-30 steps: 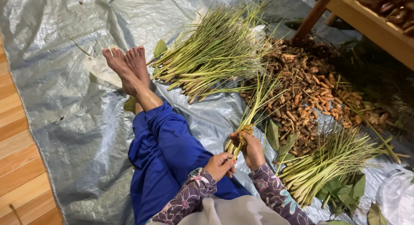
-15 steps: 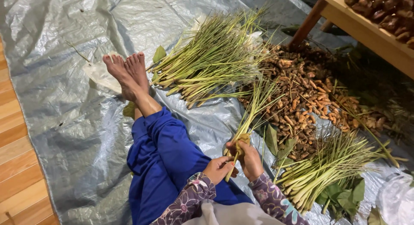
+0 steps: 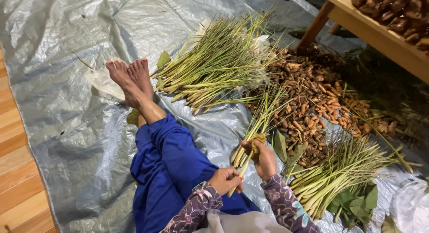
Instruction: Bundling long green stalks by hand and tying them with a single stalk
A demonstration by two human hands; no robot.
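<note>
Sitting on a grey tarpaulin (image 3: 67,108) with legs in blue trousers (image 3: 170,170) stretched toward 11 o'clock, the person works on a small bundle of lemongrass-like stalks (image 3: 257,125). The right hand (image 3: 264,159) is clenched around the bundle near its pale root ends, where a strip of yellowish leaf (image 3: 257,141) appears wrapped about the stalks; the green tips fan away toward 1 o'clock. The left hand (image 3: 227,179) is closed on a thin pale strip or stalk end that trails down from the bundle, just beside the right hand at its 8 o'clock. Whether a knot is formed I cannot tell.

As to progress, judging by how things lie: a large heap of loose stalks (image 3: 219,65) rests at 12 o'clock beyond the bare feet (image 3: 132,79), and it looks unsorted, so much of the work seems left. At 4 o'clock from the hands lies another heap of stalks (image 3: 339,170) with their root ends toward the person, next to broad green leaves (image 3: 353,204); whether these are tied I cannot tell. Between the two heaps, at 2 o'clock, spreads a pile of brown-orange rhizomes (image 3: 313,99), touching the far heap's edge.

A wooden bench (image 3: 375,32) at the upper right carries dark brown roots (image 3: 397,12). Wooden floorboards (image 3: 15,170) show at 9 o'clock, along the tarpaulin's edge.
</note>
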